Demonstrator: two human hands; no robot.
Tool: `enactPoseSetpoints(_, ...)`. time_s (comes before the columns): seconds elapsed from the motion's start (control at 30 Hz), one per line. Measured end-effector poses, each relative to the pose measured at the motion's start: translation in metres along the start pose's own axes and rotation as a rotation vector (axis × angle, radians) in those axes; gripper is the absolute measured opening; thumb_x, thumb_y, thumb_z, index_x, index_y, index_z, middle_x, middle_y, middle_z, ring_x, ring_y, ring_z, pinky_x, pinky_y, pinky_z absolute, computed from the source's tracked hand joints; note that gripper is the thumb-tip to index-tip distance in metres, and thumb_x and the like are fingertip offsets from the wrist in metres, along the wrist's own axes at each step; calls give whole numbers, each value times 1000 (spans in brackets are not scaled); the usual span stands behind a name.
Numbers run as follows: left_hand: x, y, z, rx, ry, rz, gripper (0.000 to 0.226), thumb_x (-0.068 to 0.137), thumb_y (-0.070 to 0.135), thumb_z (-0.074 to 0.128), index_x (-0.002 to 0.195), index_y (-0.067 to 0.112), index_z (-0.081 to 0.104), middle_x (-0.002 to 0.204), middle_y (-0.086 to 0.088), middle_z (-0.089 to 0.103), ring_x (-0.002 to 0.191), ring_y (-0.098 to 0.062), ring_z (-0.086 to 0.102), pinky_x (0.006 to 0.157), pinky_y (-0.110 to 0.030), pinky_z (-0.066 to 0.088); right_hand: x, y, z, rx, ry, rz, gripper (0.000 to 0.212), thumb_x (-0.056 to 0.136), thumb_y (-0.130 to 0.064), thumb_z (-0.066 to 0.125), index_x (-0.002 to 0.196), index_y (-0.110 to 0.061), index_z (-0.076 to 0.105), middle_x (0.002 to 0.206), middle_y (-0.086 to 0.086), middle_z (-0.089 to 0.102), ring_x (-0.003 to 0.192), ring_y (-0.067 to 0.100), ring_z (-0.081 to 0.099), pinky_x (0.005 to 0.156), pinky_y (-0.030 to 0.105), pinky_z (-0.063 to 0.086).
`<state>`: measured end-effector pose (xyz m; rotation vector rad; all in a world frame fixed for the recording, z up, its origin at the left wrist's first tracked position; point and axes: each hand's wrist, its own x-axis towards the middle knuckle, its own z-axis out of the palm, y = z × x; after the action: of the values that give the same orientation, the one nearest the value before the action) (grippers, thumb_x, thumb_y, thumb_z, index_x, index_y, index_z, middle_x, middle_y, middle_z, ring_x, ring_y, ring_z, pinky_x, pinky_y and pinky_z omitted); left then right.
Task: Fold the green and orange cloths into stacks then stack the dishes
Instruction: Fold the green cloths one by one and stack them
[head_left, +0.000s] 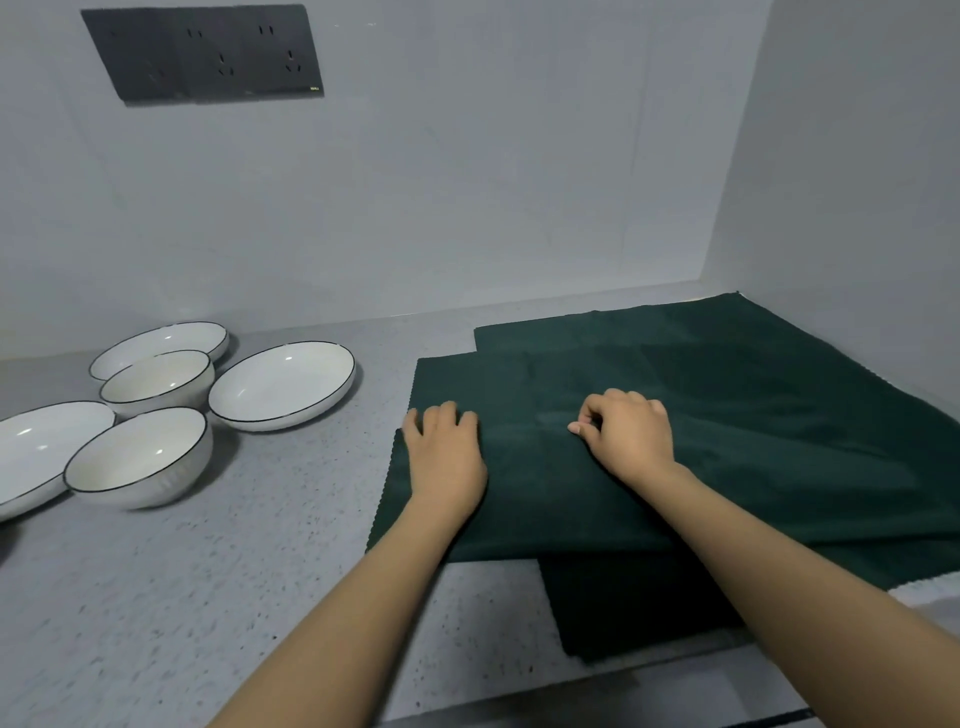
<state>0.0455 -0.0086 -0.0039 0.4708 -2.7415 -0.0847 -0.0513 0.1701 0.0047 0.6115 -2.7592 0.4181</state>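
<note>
Matt green cloths (727, 415), glossy white ceramic dishes (283, 387), speckled grey stone-like counter (208, 597)

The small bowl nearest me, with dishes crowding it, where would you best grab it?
Take the nearest bowl by its rim on the near right side, coming down from above. It sits upright and empty, so the thin black-edged rim is free to pinch. A plate is tight against its left and another bowl sits close behind, while the counter to its right and front lies bare.
</note>
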Motion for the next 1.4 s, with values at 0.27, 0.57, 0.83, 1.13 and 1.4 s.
enactPoseSetpoints(0.27, -7, 38, 3, -236, -264, 87, 52, 99, 25, 29, 150, 16, 25, 159, -6, 15, 147, -21, 9, 119, -39, 3, 2, -3, 7, -21, 49, 15, 21, 93, -44, 51, 86, -26, 61, 96, -8, 59, 99, 17, 52, 89, 31, 30)
enactPoseSetpoints(0.57, -10, 38, 4, -55, -437, 103, 56, 100, 49, 12, 152, 32, -1, 160, -6, -10, 147, -22, -11, 119, -43, -7, 0, -2, 12, -18, 76, -18, 21, 94, -43, 49, 93, -26, 61, 99, -8, 59, 100, 17, 51, 92, 31, 28)
enactPoseSetpoints(0.83, -2, 79, -8, -185, -494, -55, 68, 97, 26, 28, 149, -4, -3, 158, -16, -13, 147, -25, -7, 120, -36, -2, -7, 22, 5, -56, 87, -57, 22, 95, -39, 47, 102, -23, 60, 106, -5, 59, 105, 19, 49, 95, 32, 18)
enactPoseSetpoints(1.13, -12, 91, 9, -9, -432, -37, 69, 93, 65, 10, 152, 32, -5, 157, -19, -14, 146, -31, -13, 117, -49, -7, -13, 59, -11, -153, 137, -79, 21, 94, -37, 49, 101, -22, 62, 99, -4, 62, 96, 20, 51, 87, 33, 16)
enactPoseSetpoints(1.4, -15, 95, 10, 9, -400, -24, 68, 92, 66, 9, 152, 34, -3, 158, -18, -11, 146, -30, -11, 118, -47, -5, -22, 113, -31, -426, 179, -83, 20, 73, -35, 77, 69, -19, 66, 65, -3, 62, 70, 24, 54, 75, 35, 23)
